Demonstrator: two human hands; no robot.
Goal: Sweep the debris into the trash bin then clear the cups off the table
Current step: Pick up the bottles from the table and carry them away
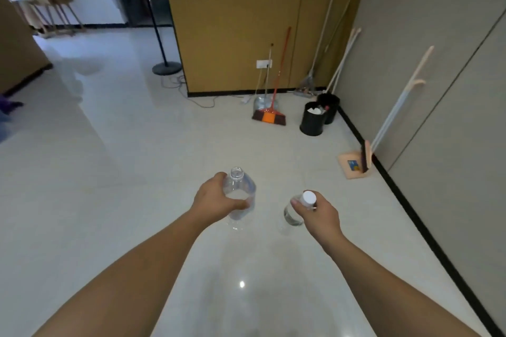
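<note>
My left hand (216, 197) grips a clear uncapped plastic bottle (242, 189) around its middle, held upright above the floor. My right hand (319, 213) holds a smaller clear bottle (293, 215) with a white cap, tilted toward the left. Ahead near the wall corner stands a black trash bin (312, 119) with white waste inside, and a second black bin (330, 107) sits just behind it. An orange-and-brown broom (269, 116) and a grey dustpan (261, 102) lean against the yellow wall to the left of the bins.
A beige dustpan-and-broom set (356, 164) stands by the grey right wall. Mops (309, 82) lean in the corner. A black floor stand (166, 67) with cables is at the yellow wall's left corner. A person's foot (9, 107) shows at far left.
</note>
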